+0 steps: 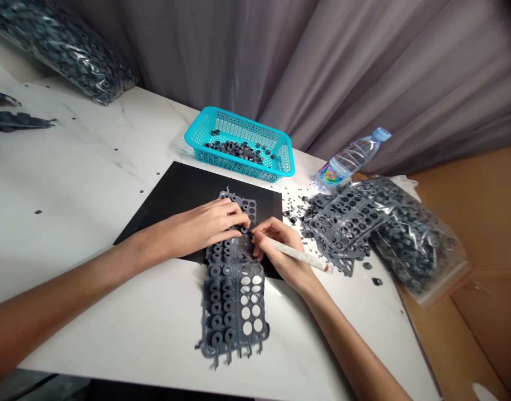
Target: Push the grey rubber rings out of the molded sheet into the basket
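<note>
A dark grey moulded rubber sheet (234, 273) lies lengthwise in front of me, its far half over a black mat (163, 200). Thick round rings stand in its left columns; many holes on the right side have no rings. My left hand (216, 223) rests across the upper part, fingers bent and pressed onto the sheet beside a ring. In my right hand (283, 245) is a slim white pen-like tool (299, 255) with a reddish rear end. Its tip points at the sheet near my left fingertips and is partly hidden by my right fingers.
Behind the mat stands a turquoise basket (239, 167) holding small dark parts. To the right are a water bottle (347, 159), stacked rubber sheets (343, 220), scattered scraps and a filled clear bag (414, 239). Another full bag (72, 50) lies back left. A curtain hangs behind.
</note>
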`<control>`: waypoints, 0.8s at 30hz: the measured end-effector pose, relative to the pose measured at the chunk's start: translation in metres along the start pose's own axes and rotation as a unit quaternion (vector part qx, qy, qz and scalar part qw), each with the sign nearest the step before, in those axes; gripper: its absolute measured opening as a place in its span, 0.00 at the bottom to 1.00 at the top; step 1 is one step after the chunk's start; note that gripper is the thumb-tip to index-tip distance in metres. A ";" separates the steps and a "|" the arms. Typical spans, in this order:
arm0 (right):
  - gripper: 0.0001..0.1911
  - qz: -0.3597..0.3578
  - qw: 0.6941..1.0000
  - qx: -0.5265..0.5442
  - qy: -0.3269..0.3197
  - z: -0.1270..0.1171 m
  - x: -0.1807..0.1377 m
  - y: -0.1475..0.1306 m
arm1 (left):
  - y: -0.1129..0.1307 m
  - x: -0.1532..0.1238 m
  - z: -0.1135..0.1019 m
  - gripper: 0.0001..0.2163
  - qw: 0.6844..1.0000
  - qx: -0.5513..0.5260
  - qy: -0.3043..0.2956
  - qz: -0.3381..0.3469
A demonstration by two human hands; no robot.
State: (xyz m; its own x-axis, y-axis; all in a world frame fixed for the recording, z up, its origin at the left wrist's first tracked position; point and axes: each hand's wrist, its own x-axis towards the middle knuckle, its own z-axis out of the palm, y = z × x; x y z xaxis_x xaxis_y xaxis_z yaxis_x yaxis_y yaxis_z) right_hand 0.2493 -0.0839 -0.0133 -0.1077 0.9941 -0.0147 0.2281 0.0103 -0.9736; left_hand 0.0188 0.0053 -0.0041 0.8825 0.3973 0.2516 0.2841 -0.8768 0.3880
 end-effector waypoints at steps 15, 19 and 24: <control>0.05 -0.001 1.000 -0.006 0.009 0.001 -0.002 0.001 | 0.007 0.000 0.004 0.12 0.992 0.126 0.005 0.009; 0.06 -0.005 0.998 -0.056 0.012 0.006 -0.004 -0.005 | 0.017 0.003 0.013 0.10 0.974 0.226 0.018 0.002; 0.08 -0.033 0.986 -0.151 0.059 0.011 -0.005 -0.006 | 0.015 0.005 0.022 0.12 0.983 0.167 0.080 0.012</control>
State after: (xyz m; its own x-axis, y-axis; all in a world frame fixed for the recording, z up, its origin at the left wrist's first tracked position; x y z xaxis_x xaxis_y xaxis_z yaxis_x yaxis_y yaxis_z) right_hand 0.2372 -0.0904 -0.0095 -0.0223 0.9957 0.0901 0.5040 0.0890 -0.8591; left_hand 0.0359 -0.0119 -0.0160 0.8275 0.3903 0.4037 0.3951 -0.9155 0.0753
